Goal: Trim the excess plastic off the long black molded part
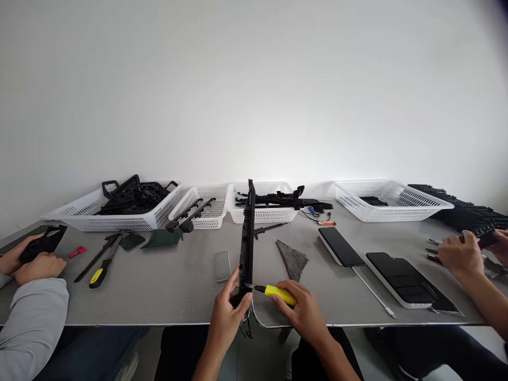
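Upright over the table's front edge stands a long black plastic part point(247, 238), its lower end gripped between the thumb and fingers of my left hand point(228, 312). My right hand point(304, 309) is closed around a yellow utility knife point(280, 294). The knife's dark tip points left and meets, or nearly meets, the lower right edge of the part; contact is hard to tell. Thin black strands point(246, 330) hang below the part. Close by on the table lie a small grey block point(223, 265) and a brown-grey cloth point(292, 259).
White baskets line the wall: one heaped with black parts point(111, 214), a small one point(218, 214), a middle one point(262, 216) and a right one point(392, 211). Two phones point(343, 246) point(399, 278) lie right. Co-workers' hands point(39, 264) point(462, 259) hold black parts on both sides.
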Motion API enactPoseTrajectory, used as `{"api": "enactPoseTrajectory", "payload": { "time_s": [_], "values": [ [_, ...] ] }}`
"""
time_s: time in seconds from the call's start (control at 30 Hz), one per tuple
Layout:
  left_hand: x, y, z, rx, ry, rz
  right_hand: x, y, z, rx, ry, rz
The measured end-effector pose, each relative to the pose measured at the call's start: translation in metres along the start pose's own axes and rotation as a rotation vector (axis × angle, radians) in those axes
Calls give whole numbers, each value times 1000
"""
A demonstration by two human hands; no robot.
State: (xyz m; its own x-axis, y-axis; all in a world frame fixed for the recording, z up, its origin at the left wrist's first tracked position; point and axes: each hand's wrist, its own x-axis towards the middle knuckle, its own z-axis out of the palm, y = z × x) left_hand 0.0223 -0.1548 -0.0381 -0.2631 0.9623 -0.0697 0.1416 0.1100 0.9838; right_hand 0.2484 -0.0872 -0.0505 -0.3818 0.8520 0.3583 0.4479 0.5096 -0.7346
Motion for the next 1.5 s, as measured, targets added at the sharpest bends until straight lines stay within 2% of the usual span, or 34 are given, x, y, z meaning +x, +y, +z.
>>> {"api": "enactPoseTrajectory", "payload": {
  "time_s": [0.23, 0.5, 0.67, 0.73, 0.87, 0.97, 1.23, 1.37, 1.5],
  "values": [
    [2, -2, -4, 80, 48, 73, -1, 1, 1, 38, 47, 50],
    [2, -6, -6, 86, 2, 42, -2, 3, 1, 11, -15, 86],
    [5, -14, -10, 85, 13, 7, -2, 2, 2, 6, -3, 114],
    [7, -18, -11, 65, 42, -2, -2, 1, 2, -13, -36, 135],
    [4, -18, -7, -92, 80, -116, -2, -2, 0, -49, -126, 150],
    [1, -12, -3, -185, 121, -173, -3, -4, -2, -36, -128, 147],
    [0, -9, -2, -182, 176, -143, -5, 0, -2, -40, -115, 61],
    [1, -13, -3, -164, 124, -101, -4, -2, -2, -47, -75, 96],
    [1, -17, -2, -180, 90, -75, -4, -1, -1, -75, -108, 85]
  ]
}}
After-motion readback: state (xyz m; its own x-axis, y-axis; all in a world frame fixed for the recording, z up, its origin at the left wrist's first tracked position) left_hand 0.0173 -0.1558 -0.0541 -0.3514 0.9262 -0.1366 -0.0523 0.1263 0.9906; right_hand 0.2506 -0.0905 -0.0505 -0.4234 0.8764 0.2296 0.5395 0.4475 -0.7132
